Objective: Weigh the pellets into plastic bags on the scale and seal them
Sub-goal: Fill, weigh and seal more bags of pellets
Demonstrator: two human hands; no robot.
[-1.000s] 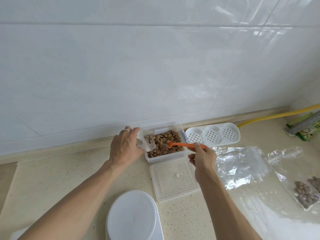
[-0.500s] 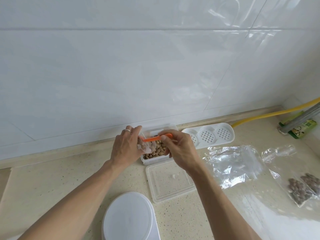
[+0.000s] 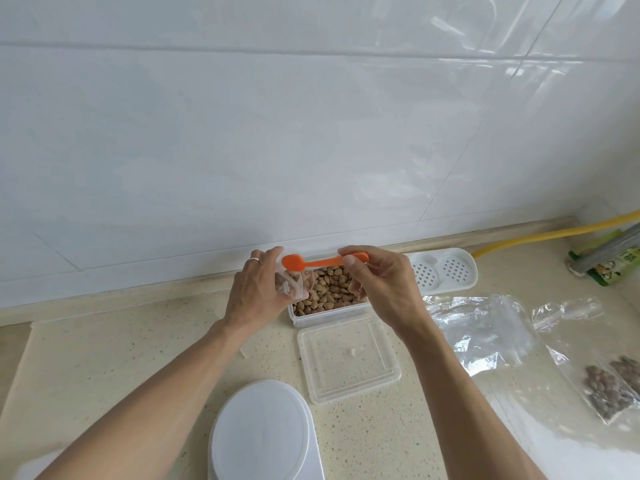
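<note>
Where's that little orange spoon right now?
In the head view, the small orange plastic spoon is pinched in the right hand, held level above the clear tub of brown pellets, its bowl beside the left hand.

Left hand [image 3: 258, 292]: bare, no glove.
Ring [image 3: 255, 260]: plain band, pale metal, on one finger of left hand; which finger cannot be told.
Left forearm [image 3: 162, 379]: bare to frame edge; no sleeve, watch or strap.
Right hand [image 3: 382, 289]: bare, no glove, no ring in view.
Nails: short and unpainted where they show, e.g. right thumb [image 3: 349, 260].
Right forearm [image 3: 460, 393]: bare to frame edge; no sleeve, watch or strap.
</note>
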